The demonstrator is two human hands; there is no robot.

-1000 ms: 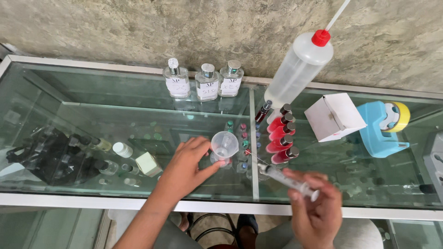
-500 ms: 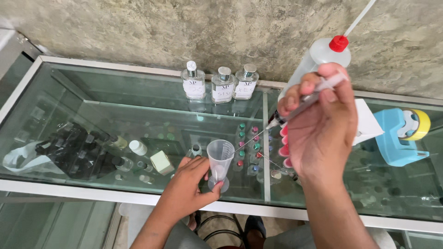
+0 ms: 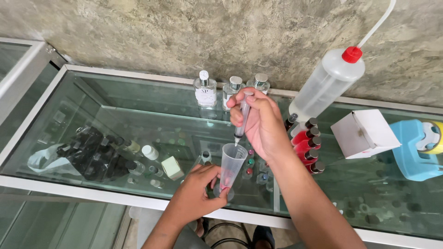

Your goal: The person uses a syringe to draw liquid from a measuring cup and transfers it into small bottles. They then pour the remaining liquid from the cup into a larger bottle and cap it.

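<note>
Near the front edge of the glass surface (image 3: 115, 110), the left hand (image 3: 198, 193) is clamped round the measuring cup (image 3: 230, 167); the right hand (image 3: 260, 122) grips a syringe (image 3: 242, 117) directly above it. A tilted tip could squirt past the narrow rim.

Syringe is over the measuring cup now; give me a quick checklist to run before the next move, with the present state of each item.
1. Syringe tip over the mouth of the measuring cup: ok, the tip hangs just above the rim.
2. Cup steadied: ok, left hand grips its base on the glass counter.
3. Cup upright: ok.
4. Right hand grip on the syringe: ok, fingers wrapped around the barrel, thumb at the plunger.
5. Liquid left in the syringe: cannot tell, the barrel is too small to read.
6. Red vials clear of the right arm: ok, apart but close beside it.
</note>
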